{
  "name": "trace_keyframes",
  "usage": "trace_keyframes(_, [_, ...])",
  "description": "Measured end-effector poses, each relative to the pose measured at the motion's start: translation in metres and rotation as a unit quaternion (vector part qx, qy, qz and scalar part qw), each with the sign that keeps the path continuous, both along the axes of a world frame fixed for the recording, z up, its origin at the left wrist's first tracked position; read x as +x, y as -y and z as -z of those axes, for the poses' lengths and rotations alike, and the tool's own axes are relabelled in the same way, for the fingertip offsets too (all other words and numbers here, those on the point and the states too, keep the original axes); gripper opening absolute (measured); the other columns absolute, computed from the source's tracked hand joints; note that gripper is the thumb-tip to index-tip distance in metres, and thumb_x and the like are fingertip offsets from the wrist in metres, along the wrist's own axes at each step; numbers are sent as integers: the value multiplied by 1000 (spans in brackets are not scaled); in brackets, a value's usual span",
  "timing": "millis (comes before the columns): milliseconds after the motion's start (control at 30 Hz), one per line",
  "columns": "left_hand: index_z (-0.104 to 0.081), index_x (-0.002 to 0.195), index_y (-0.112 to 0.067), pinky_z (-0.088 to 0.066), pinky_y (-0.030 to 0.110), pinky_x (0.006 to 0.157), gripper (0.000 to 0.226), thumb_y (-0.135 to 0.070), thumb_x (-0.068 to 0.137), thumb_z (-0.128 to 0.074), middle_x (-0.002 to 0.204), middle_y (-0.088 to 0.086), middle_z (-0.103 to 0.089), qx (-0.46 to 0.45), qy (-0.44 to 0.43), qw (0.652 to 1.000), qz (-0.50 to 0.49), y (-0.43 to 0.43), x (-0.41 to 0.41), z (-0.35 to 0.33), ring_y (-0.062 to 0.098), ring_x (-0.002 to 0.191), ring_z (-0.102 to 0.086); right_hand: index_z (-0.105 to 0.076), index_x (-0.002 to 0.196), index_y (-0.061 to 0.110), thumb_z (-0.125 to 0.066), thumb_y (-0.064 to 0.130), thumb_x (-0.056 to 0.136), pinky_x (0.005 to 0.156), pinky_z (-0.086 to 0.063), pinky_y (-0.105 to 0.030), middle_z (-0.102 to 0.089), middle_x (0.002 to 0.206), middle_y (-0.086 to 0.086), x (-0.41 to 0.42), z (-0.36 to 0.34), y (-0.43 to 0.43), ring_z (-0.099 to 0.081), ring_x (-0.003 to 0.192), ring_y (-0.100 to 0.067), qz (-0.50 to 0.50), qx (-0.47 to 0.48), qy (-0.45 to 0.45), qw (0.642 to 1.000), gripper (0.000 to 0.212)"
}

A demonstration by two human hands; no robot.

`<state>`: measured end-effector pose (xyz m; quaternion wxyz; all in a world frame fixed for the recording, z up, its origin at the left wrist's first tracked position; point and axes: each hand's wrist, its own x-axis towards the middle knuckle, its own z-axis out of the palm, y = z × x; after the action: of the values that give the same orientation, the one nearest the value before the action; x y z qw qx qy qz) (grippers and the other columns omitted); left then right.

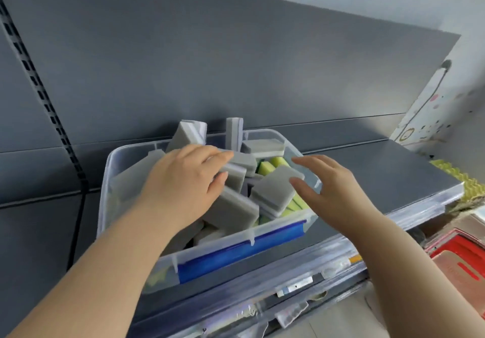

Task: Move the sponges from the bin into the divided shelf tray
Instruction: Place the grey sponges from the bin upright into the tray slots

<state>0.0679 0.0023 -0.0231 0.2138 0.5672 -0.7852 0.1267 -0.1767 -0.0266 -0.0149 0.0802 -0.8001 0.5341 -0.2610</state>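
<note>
A clear plastic bin [278,228] with a blue front handle sits on a grey shelf and is heaped with several grey-and-white sponges [233,210] and some yellow-green sponges [270,166]. My left hand [183,177] lies palm down inside the bin, fingers extended over the grey sponges at the middle. My right hand [325,183] hovers at the bin's right rim, fingers spread and relaxed, its fingertips beside a tilted grey sponge [275,188]. Neither hand visibly grips anything. No divided tray shows in view.
The grey shelf [380,169] extends to the right of the bin, with a clear price strip along its front edge. A grey back panel rises behind. Cardboard and red boxes [462,256] lie lower right. A slotted upright [47,107] runs down the left.
</note>
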Motion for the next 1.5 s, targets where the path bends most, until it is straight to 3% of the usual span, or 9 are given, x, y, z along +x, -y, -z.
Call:
trace_keyframes(100, [-65,116,-21,-51,34,74,30,-27,87,-58,109,-3,-67,29,36,999,27,23,-4,-3,19,98,-64,-53,126,30,-59,37,87,89,-31,-17,-51,130,9,-4,7,27,-48,115,-9,-11,53,-9,998,41])
trace_keyframes(267, [-34,139,-43,-28,22,100,46,-49,94,-40,139,-23,-38,146,94,984,38,42,-9,-7,1,126,-35,-38,135,39,-64,49,78,95,-37,-25,-42,136,11,-9,13,66,-43,120,-10,-48,187,-50,980,64])
trace_keyframes(467, [-27,138,-51,-26,18,93,51,-52,91,-45,135,-26,-38,201,90,975,5,52,-21,-15,-3,125,-31,-25,135,52,-68,59,69,95,-42,-29,-44,131,12,-13,11,104,-50,111,-11,-142,333,-94,927,79])
trace_keyframes(800, [-44,132,-43,-36,25,77,46,-33,89,-58,116,-20,-40,75,-177,975,-109,73,-49,-4,-7,93,-36,-40,130,41,-70,52,72,69,-40,-16,-50,120,16,-19,13,150,-53,97,-7,-201,267,-40,942,66])
trace_keyframes(1033, [-63,111,-33,-39,5,78,24,-30,86,-63,104,-15,-59,-40,-381,889,-252,87,-59,-21,-1,91,-57,-47,127,38,-68,56,71,85,-42,-23,-48,124,14,-23,23,151,-50,103,-8,-260,285,-74,920,63])
trace_keyframes(1133, [-65,110,-28,-49,22,88,25,-31,85,-65,97,-20,-64,-26,-462,853,-241,84,-58,-33,-5,91,-60,-50,121,40,-69,59,68,85,-44,-25,-50,119,14,-26,23,150,-51,101,-8,-260,267,-80,925,60])
trace_keyframes(1233, [-64,107,-29,-51,36,88,25,-29,82,-69,98,-14,-66,-3,-433,862,-264,82,-52,-34,5,92,-63,-50,120,38,-68,61,67,86,-46,-27,-51,115,13,-29,23,151,-52,99,-9,-266,268,-99,921,61])
trace_keyframes(1367, [-61,107,-30,-51,36,87,29,-27,80,-71,103,-10,-64,17,-392,873,-291,76,-46,-30,8,89,-64,-50,115,38,-72,58,65,75,-45,-21,-49,108,14,-28,20,152,-52,90,-5,-279,289,-92,911,58])
trace_keyframes(1500, [-48,129,-33,-47,32,91,65,-23,73,-78,118,-5,-57,101,-347,880,-309,71,-36,-32,11,96,-62,-50,101,38,-78,46,65,65,-41,-19,-49,98,12,-29,15,157,-51,84,-5,-297,320,-32,899,47])
